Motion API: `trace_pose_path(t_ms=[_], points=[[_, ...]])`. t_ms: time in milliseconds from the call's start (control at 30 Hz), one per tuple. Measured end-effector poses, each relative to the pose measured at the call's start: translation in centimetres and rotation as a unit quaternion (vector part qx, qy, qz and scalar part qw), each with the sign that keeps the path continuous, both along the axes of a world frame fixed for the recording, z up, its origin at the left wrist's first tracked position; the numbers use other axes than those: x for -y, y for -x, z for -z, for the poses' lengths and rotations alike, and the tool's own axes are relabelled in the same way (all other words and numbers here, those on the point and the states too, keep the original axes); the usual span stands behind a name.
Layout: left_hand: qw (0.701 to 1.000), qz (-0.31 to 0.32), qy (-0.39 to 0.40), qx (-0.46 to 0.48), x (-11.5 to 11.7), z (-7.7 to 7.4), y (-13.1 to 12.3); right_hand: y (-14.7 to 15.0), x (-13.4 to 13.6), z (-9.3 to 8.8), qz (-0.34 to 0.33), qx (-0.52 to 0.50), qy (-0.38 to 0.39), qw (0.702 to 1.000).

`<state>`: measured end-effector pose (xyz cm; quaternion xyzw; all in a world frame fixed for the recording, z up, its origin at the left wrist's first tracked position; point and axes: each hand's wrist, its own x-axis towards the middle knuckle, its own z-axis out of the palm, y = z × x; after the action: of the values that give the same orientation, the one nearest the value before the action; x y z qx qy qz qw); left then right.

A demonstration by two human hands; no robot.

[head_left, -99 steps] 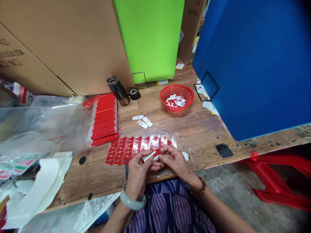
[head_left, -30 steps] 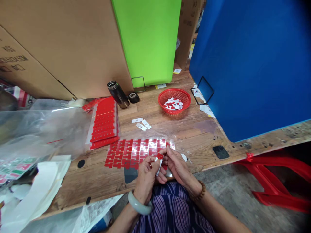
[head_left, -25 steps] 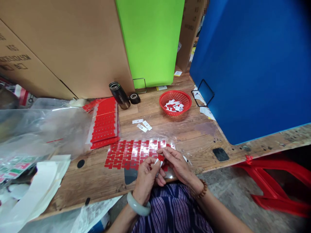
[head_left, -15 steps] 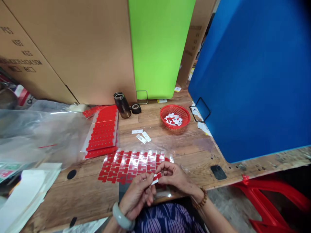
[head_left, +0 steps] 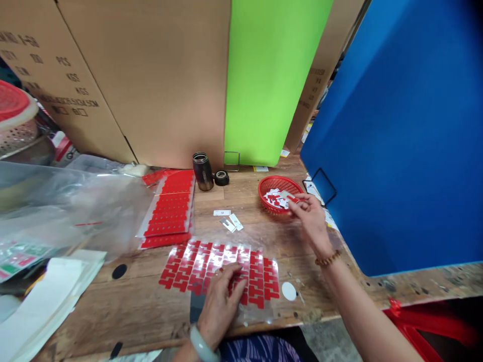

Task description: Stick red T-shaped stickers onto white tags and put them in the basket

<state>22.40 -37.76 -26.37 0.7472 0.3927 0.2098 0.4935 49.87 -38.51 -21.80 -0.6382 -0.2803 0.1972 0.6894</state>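
Observation:
My right hand (head_left: 310, 216) is over the right side of the red basket (head_left: 266, 205), its fingers pinched on a small red and white piece (head_left: 292, 197). Similar red and white pieces (head_left: 274, 198) lie inside the basket. With fingers apart, my left hand (head_left: 224, 296) rests on a clear sheet of red cut-out stickers (head_left: 256, 276) and holds nothing. Three small white cards (head_left: 222, 213) lie on the wooden table between that sheet and the bottle.
A dark open bottle (head_left: 203, 173) and its lid (head_left: 221, 178) stand behind the cards. Stacked red sheets (head_left: 168, 206) and clear plastic (head_left: 109, 201) lie left. Cardboard (head_left: 158, 85), a green board (head_left: 275, 80) and a blue board (head_left: 407, 151) stand behind.
My right hand has moved away from my left hand to the basket, carrying the small piece. My left hand has let go of the piece and come down onto the sticker sheet. The view has shifted.

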Motion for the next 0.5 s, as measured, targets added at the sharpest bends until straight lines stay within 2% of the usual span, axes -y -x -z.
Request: trace_pose_path(t_ms=[67,133,267,333,400,500], points=[[0.994,0.049,-0.084,-0.050,0.4,0.5,0.2,-1.6,-1.2,0.0,0.026,0.053,0.026,0.998],[0.982,0.093,-0.133,-0.092,0.8,0.7,0.1,-2.4,-2.1,0.2,0.050,0.110,0.065,0.991],[0.965,0.134,-0.146,-0.174,1.4,0.5,-0.8,-1.0,-3.3,0.6,0.100,0.206,0.117,0.966],[0.959,0.140,-0.137,-0.205,1.6,0.2,-1.5,0.9,-4.0,1.0,0.047,0.265,0.139,0.953],[0.955,0.137,-0.139,-0.222,1.9,0.2,-2.2,3.2,-5.0,1.6,-0.078,0.311,0.162,0.933],[0.954,0.135,-0.152,-0.222,2.1,0.5,-2.8,6.5,-6.6,3.1,-0.178,0.335,0.180,0.908]])
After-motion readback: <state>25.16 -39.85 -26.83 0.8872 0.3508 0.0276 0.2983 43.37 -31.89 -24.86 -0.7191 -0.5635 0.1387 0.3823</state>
